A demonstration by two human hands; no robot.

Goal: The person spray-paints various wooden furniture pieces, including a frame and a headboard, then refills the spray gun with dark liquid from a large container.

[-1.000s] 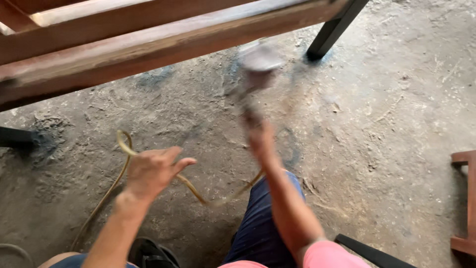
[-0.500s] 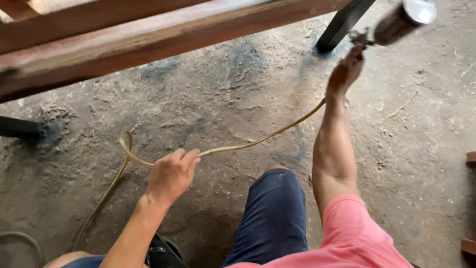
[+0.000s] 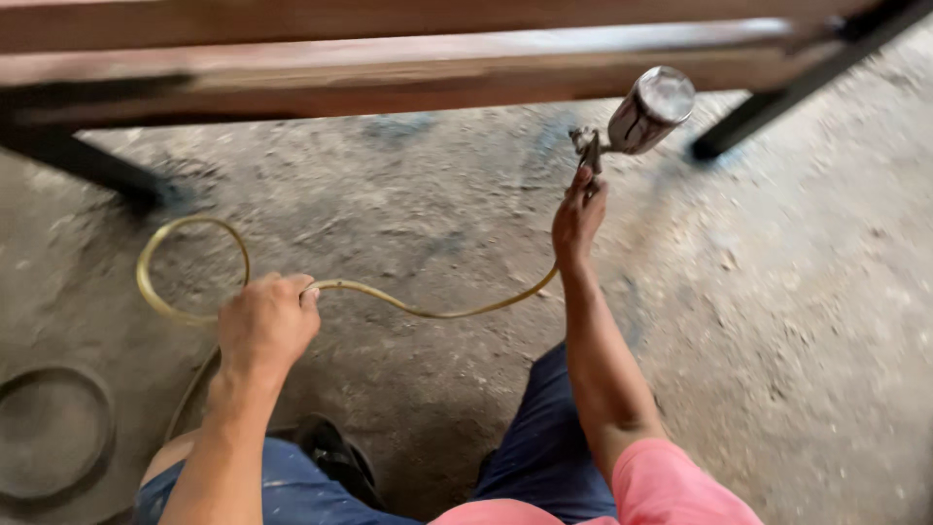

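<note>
Spray gun (image 3: 637, 122) position is the main change: half a second ago it was raised far up and to the right at the edge of view, and it now sits lower and nearer the centre, just above the right hand (image 3: 578, 216), with its metal cup tilted up and to the right toward the underside of the wooden rail (image 3: 408, 73). The right hand is closed around the gun's handle, fingers wrapped narrow; whether a finger presses the trigger cannot be told. No spray mist shows at the nozzle. The yellowish hose (image 3: 437, 309) runs from below the right hand in a shallow sag leftward to the left hand (image 3: 264, 326), which is closed in a fist around it, then continues beyond that hand into a loop lying on the dusty floor (image 3: 777, 340) to the left. One second ago the left hand was open with fingers spread over the hose; it is now clenched on it, and the slack between the two hands is shorter and tidier. Judged from this, the hose is being managed by the left hand while the right brings the gun back under the rail, so the gun appears set for a pass along the wood. A dark ring-shaped object (image 3: 53, 433) lies on the floor left of the left forearm, apart from the hose. A black metal leg (image 3: 777, 97) stands to the right of the gun.
</note>
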